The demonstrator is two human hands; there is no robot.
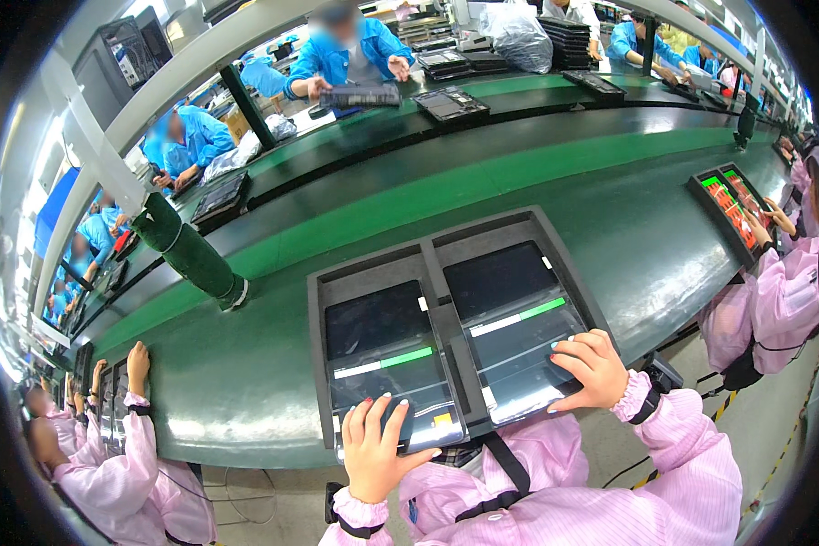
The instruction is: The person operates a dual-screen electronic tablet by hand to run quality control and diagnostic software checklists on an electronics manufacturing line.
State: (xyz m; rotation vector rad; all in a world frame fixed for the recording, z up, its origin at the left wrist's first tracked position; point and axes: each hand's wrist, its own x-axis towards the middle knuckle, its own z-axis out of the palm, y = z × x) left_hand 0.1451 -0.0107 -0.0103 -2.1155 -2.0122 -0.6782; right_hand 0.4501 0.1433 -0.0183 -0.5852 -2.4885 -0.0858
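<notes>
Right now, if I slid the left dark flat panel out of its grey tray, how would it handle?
The left dark flat panel looks thin and rigid, so probably stiff. Its glossy face reflects light, so likely slippery and easily scratched. It lies flat in the grey tray, so rolling seems unlikely.

Left hand [373,448], right hand [594,369]: fingers spread, palms down.

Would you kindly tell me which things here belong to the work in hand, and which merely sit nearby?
In hand:
- left hand on the left tablet
- right hand on the right tablet
- grey two-slot tray holding both tablets

Lying about:
- tray with red and green parts, by a co-worker
- padded green post
- green conveyor belt
</notes>
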